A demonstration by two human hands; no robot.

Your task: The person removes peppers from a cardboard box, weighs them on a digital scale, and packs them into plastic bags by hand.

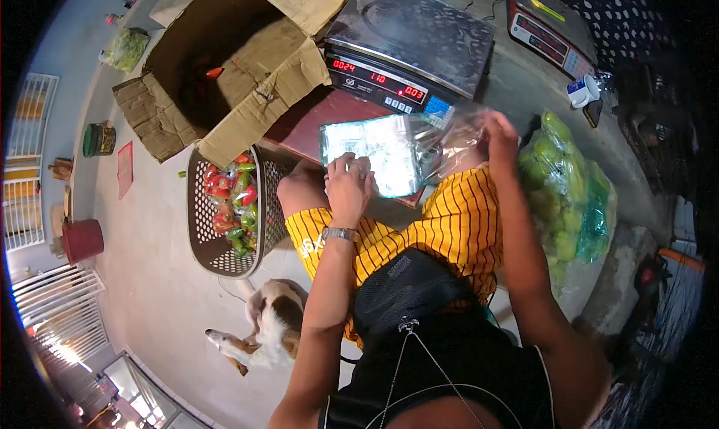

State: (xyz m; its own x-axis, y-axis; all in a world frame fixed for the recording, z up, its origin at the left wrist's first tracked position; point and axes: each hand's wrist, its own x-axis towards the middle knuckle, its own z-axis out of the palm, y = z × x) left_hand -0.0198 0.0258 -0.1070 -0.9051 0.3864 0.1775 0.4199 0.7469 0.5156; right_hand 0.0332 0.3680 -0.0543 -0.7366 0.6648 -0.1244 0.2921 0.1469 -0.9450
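Pinching the loose film end of a shiny, flat, rectangular clear-plastic packet [371,148] in the right hand [500,135], over the near edge of the dark red bench [299,122].

Just beyond the packet, a black digital scale with a steel top [412,36] crowds the bench's far side; an open brown cardboard box [255,126] juts over its left end, above a pale perforated plastic basket [196,230] of bagged red and green peppers [241,193]. Clear bags of round green produce [554,182] stand right of the bench. The packet's long axis runs left to right, its crumpled end pointing right; the left hand [349,186] lies over its left part, fingers bent and slightly apart, whether pinching cannot be told.
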